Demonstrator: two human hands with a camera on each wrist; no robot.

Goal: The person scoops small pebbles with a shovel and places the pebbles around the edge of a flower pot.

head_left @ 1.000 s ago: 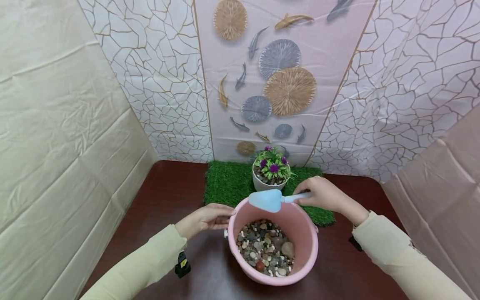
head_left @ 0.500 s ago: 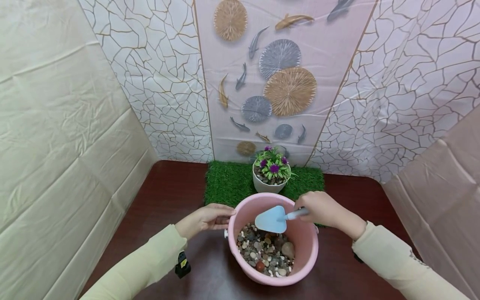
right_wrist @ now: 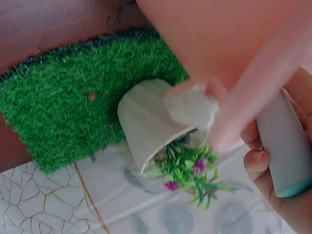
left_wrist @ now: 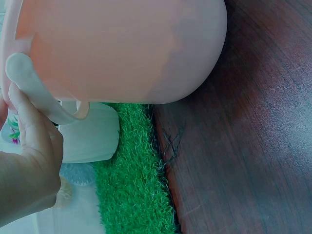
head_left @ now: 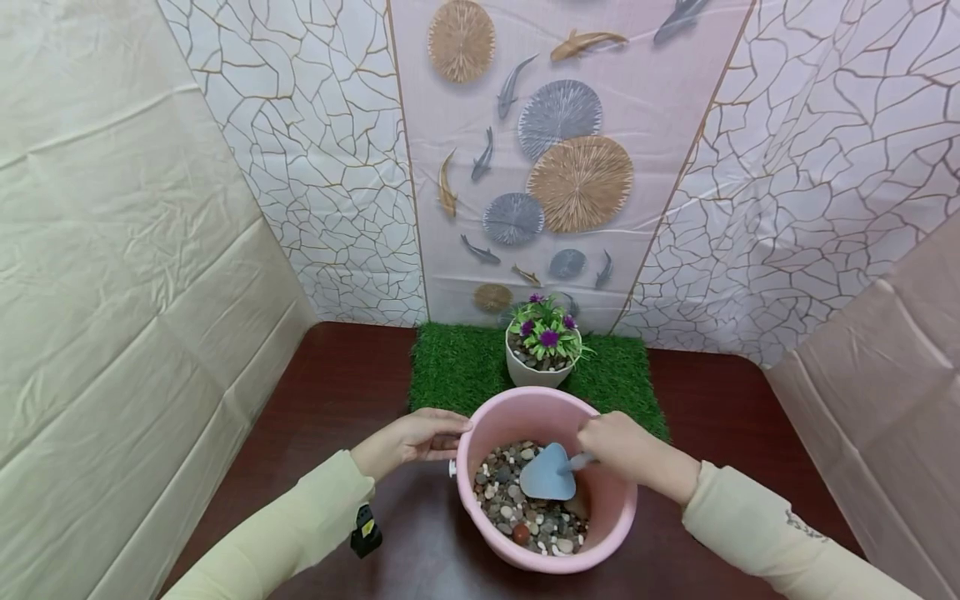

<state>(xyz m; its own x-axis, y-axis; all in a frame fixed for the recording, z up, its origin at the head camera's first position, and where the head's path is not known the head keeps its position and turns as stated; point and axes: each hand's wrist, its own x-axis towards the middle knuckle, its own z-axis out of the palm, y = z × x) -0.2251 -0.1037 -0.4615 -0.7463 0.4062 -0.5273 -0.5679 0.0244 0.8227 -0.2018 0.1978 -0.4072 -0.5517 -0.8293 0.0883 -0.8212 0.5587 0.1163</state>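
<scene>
A pink bucket [head_left: 561, 563] with mixed pebbles [head_left: 517, 508] in its bottom stands in front of me in the head view. My left hand [head_left: 411, 435] holds its left rim, thumb on top and fingers outside. In the left wrist view that hand [left_wrist: 33, 151] is beside the bucket's white handle [left_wrist: 41, 92]. With my right hand [head_left: 621, 450] I grip a light blue trowel [head_left: 549, 475] inside the bucket. Its blade is tilted down over the pebbles; whether it touches them I cannot tell. The right wrist view shows fingers curled round the grey trowel handle [right_wrist: 282, 146].
Close behind the bucket, a white pot [head_left: 538, 375] with purple flowers [head_left: 549, 338] stands on a green grass mat [head_left: 453, 358]. The dark wooden table [head_left: 337, 367] meets a patterned backdrop [head_left: 345, 183] at the back. Cloth screens [head_left: 120, 275] flank both sides.
My right hand has brought the trowel from above the bucket's back rim down and toward me, into the bucket near the pebbles. The left hand has stayed on the rim.
</scene>
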